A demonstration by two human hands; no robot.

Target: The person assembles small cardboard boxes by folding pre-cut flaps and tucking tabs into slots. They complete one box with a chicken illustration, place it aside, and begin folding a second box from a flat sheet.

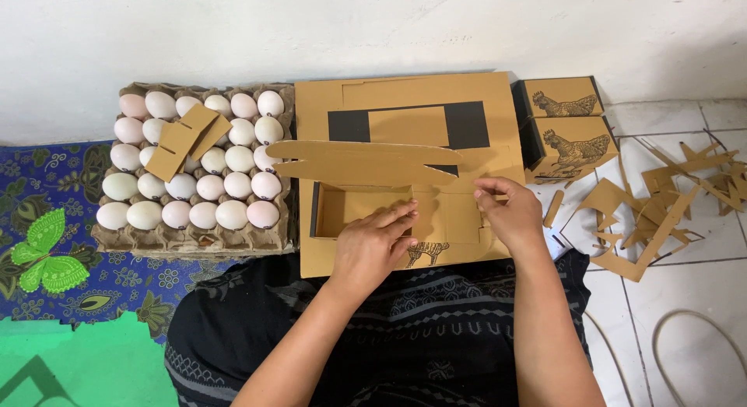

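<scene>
A half-folded brown cardboard box [366,208] with a chicken print lies in front of me on a stack of flat cardboard sheets [405,92]. Its long lid flap [362,162] stands up over the open tray part. My left hand [373,247] presses flat on the box's near wall, fingers pointing right. My right hand [510,212] pinches the box's right side flap between thumb and fingers.
A grey egg tray [191,240] full of pale eggs sits at the left, with folded cardboard dividers [187,138] lying on the eggs. Two finished chicken-print boxes [572,135] stand at the right. Cardboard offcuts [661,212] litter the white tiles. A blue patterned mat [54,212] lies left.
</scene>
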